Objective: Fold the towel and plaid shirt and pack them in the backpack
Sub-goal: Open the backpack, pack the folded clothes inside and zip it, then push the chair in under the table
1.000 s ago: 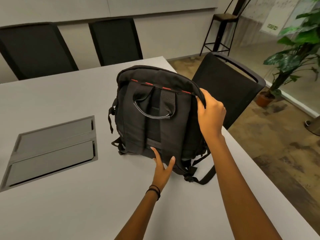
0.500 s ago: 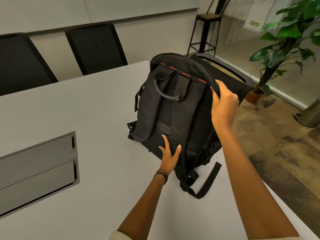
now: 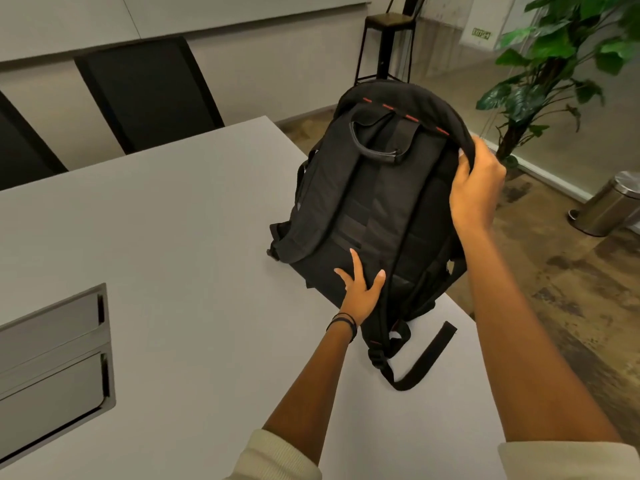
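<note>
since half a second ago, we see the black fabric backpack (image 3: 374, 202) farther from the grey recessed metal hatch (image 3: 52, 368) in the pale grey desk (image 3: 190, 254) and closer to the desk's right edge. it also stands more upright, strap side toward us. our right hand (image 3: 476, 188) keeps its fingers curled over the top rim by the red stitching. our left hand (image 3: 360, 292), fingers straight and spread, presses on the lower back panel as before.

the backpack's base sits at the right edge near the far corner; we cannot tell how much of it overhangs. a loose black strap (image 3: 427, 355) lies on the desk toward us, its end close to the edge. left of the backpack the desk runs broad up to the hatch. beyond the edge are brown mottled floor (image 3: 571, 306), a steel pedal bin (image 3: 613, 206) and a green potted plant (image 3: 554, 64), both well apart from the backpack. a black chair (image 3: 149, 91) stands at the far side.
</note>
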### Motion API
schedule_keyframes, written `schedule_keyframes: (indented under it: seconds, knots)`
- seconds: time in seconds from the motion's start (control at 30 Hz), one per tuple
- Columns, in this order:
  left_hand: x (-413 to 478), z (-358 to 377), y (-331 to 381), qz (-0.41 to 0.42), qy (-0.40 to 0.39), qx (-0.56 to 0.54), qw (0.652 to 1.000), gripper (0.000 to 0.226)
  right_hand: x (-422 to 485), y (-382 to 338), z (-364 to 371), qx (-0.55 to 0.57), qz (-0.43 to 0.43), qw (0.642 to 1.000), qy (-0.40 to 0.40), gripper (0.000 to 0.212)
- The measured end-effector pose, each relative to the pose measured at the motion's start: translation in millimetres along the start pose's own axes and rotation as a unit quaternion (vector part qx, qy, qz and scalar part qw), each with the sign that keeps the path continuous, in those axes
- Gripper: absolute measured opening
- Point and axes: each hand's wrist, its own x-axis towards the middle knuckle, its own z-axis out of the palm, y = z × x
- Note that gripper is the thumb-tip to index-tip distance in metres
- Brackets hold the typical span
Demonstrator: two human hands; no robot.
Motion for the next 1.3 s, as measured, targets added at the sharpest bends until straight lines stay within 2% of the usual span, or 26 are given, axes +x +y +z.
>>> schedule_keyframes:
  seconds: [0.2, 0.3, 0.47, 0.7, 1.07, 1.3]
  knots:
    - [-10, 10, -13, 0.021, -0.036, 0.056, 0.998, 0.106, 5, 23, -4, -0.016, 0.056, 0.998, -0.031, 0.045]
    - [-10, 13, -15, 0.032, -0.030, 0.076, 0.996, 0.105, 6, 30, -5, -0.033, 0.083, 0.995, -0.054, 0.055]
    - [-10, 21, -24, 0.033, -0.024, 0.123, 0.992, 0.100, -22, 43, 10, -0.028, 0.076, 0.990, -0.117, 0.051]
    - [-28, 24, -35, 0.031, -0.036, 0.168, 0.985, 0.094, -94, 51, 22, -0.021, 0.038, 0.961, -0.272, 0.045]
    - [-79, -4, -63, -0.005, -0.104, 0.184, 0.977, 0.058, -177, 53, 11, -0.033, 0.075, 0.903, -0.421, 0.036]
    - [-121, -34, -101, -0.029, -0.096, 0.206, 0.973, 0.044, -242, 70, -24, -0.043, 0.097, 0.863, -0.494, 0.036]
